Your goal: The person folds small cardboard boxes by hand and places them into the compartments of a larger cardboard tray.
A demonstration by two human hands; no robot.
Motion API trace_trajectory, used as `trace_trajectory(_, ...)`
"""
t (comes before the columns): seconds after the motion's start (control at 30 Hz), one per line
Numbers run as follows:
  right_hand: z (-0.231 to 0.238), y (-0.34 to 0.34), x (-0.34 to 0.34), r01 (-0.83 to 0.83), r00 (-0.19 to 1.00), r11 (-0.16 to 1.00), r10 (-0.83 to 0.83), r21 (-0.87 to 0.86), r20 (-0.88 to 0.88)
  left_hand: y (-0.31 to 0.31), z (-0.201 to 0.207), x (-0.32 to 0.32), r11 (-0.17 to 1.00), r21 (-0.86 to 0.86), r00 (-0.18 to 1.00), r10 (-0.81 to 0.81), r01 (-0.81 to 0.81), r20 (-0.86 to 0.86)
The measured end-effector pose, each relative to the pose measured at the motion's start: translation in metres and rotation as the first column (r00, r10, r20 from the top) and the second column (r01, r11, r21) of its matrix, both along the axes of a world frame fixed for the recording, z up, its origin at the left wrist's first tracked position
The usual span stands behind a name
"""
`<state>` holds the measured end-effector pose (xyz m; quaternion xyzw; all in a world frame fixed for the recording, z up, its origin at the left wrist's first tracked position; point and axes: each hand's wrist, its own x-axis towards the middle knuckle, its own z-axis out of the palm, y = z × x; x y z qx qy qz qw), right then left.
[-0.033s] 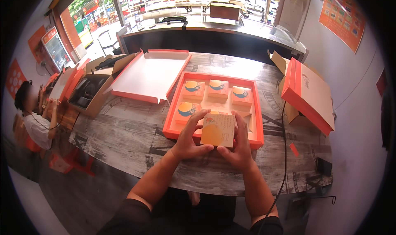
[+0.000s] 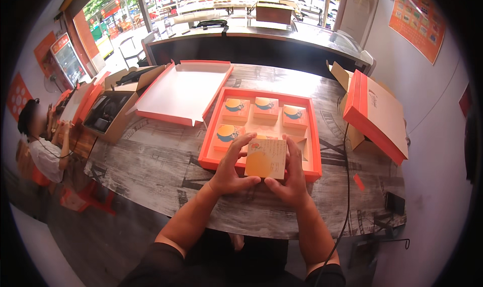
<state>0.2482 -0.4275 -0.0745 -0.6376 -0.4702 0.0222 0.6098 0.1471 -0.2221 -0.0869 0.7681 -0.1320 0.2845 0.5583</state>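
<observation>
Between both palms I hold a small square carton (image 2: 265,159) with a yellow circle on its face, tilted toward me. My left hand (image 2: 233,168) grips its left side and my right hand (image 2: 292,173) its right side, thumbs along the lower edge. The carton is above the near part of an orange gift box (image 2: 316,136). In that box sit several similar small cartons, among them one at the back left (image 2: 235,109), one at the back middle (image 2: 266,107) and one on the right (image 2: 295,116). My hands hide part of the near row.
A white-lined orange lid (image 2: 183,90) lies on the wood-patterned table (image 2: 151,161) at left, beside an open cardboard box (image 2: 113,111). At right a closed orange box (image 2: 380,113) leans on cardboard. A black cable (image 2: 347,186) crosses the table's right part. Another person (image 2: 48,146) sits far left.
</observation>
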Motion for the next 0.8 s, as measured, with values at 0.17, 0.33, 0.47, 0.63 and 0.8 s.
trace_trajectory(0.17,0.006,0.001,0.001,0.045,0.993,0.999,-0.045,-0.004,0.113,-0.003,0.003,0.0,0.999,0.035,0.999,0.036,-0.037,0.028)
trace_trajectory(0.33,-0.006,0.002,0.008,-0.018,0.998,0.997,0.023,0.08,-0.065,-0.004,0.007,-0.001,0.988,0.132,0.997,0.08,-0.082,0.019)
trace_trajectory(0.47,0.0,-0.001,0.006,-0.119,0.99,0.989,0.126,0.093,-0.071,0.001,0.007,0.002,0.996,-0.08,0.996,0.05,-0.045,0.07)
trace_trajectory(0.63,-0.001,0.004,0.002,-0.072,0.994,0.993,0.08,0.097,-0.072,0.008,-0.022,-0.006,0.93,-0.364,0.989,-0.105,0.06,-0.105)
trace_trajectory(0.8,0.005,0.004,-0.001,-0.092,0.988,0.992,0.102,0.089,-0.117,0.008,-0.025,-0.005,0.905,-0.414,0.978,-0.164,0.096,-0.132)
